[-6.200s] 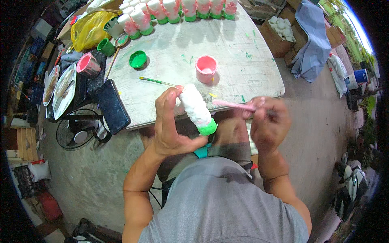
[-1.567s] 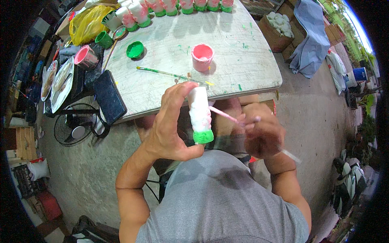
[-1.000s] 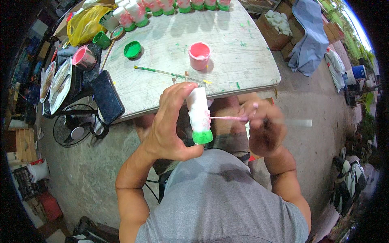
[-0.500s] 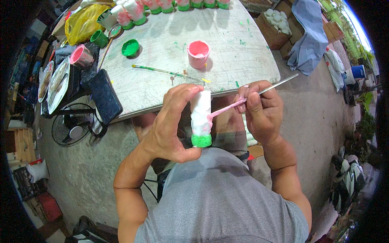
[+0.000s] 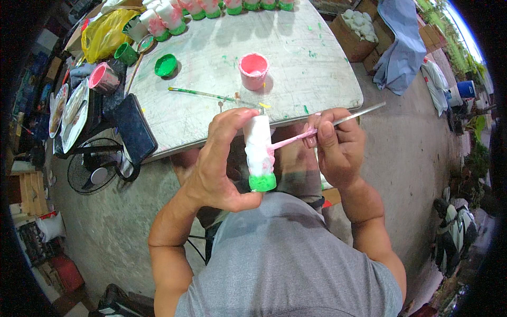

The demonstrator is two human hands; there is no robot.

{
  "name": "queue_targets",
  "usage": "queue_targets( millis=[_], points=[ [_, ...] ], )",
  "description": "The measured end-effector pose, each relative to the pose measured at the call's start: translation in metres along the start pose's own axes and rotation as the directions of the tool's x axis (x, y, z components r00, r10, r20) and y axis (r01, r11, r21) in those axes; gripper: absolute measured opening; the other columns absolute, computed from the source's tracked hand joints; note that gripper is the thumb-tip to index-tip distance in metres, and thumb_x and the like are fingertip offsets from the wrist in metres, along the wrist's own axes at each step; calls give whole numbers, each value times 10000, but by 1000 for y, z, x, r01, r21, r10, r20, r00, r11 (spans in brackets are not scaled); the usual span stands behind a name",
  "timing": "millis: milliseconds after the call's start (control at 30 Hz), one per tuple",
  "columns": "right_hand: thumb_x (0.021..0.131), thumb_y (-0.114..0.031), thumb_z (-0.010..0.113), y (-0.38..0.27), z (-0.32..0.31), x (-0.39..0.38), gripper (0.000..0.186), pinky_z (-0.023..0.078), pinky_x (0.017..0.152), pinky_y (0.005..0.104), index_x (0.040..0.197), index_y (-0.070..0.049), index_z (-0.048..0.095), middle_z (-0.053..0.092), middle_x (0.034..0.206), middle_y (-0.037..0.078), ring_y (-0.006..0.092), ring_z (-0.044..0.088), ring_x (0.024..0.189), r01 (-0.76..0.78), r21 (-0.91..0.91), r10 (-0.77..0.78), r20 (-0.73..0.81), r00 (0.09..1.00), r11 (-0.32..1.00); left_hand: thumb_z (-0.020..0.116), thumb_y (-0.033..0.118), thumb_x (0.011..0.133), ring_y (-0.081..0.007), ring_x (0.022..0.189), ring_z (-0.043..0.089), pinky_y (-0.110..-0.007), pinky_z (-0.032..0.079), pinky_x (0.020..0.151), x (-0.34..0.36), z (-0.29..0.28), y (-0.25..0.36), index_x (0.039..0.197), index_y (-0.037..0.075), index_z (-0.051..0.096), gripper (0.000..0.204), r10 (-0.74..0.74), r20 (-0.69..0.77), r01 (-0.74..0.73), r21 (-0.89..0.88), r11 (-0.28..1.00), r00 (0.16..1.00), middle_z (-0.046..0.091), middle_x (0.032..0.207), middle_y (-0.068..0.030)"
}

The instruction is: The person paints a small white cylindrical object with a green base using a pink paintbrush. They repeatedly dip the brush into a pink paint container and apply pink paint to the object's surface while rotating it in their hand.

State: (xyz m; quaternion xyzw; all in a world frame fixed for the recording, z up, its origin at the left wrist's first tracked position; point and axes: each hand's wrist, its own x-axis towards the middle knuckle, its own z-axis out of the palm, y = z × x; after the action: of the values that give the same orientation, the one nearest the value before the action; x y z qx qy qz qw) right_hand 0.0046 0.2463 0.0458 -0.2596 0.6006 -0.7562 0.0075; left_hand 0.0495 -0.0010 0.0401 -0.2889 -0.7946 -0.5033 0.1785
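Observation:
My left hand [image 5: 219,169] grips a white sculpted cylinder [image 5: 257,142] by its two ends, thumb under the green base and fingers at the top. It looks like a molded candle or figurine, with raised shapes along its side and some pink on the right. In my right hand [image 5: 340,145] is a paintbrush [image 5: 290,140], pinched between thumb and fingers. Its pink-coated end touches the cylinder's right side. Beyond my hands, a pink paint cup [image 5: 253,72] stands on the table, with a small green paint cup [image 5: 166,65] farther left.
On the white table [image 5: 211,121] lie another brush [image 5: 211,94] and a dark phone-like slab [image 5: 134,128] at its left edge. Several painted cylinders [image 5: 171,16] line the far side. A yellow bag [image 5: 108,34] sits far left; a fan [image 5: 97,171] stands below the table.
The cylinder has turned slightly in my left hand, showing more pink along its right side. The brush stays against it. The view has shifted a little.

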Motion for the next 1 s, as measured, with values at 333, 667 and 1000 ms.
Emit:
queue_targets(
  millis=[333,667,1000],
  points=[
    [1073,-157,565,-2,9,-14,152,493,761,288,1062,-9,530,620,888,74,118,545,793,-33,-5,32,-133,991,999,880,206,526,-394,1242,553,-485,429,1081,2,2,0,1500,-18,367,1124,-5,-37,5,-3,1000,999,560,1364,-228],
    [1069,-138,562,-5,10,-18,144,515,772,306,1083,2,536,644,912,104,152,592,818,163,-176,-178,-74,981,971,928,210,490,-322,1265,553,-443,411,1103,1,8,-2,1521,-39,334,1215,51,-100,-46,56,997,994,519,1358,-207],
    [1061,-132,577,-6,13,-16,145,530,748,302,1066,11,559,671,898,99,157,616,790,176,-297,-210,-88,974,939,910,210,509,-386,1233,545,-498,434,1065,2,6,0,1505,-15,359,1160,50,-93,-41,96,995,994,541,1356,-211]
  ],
)
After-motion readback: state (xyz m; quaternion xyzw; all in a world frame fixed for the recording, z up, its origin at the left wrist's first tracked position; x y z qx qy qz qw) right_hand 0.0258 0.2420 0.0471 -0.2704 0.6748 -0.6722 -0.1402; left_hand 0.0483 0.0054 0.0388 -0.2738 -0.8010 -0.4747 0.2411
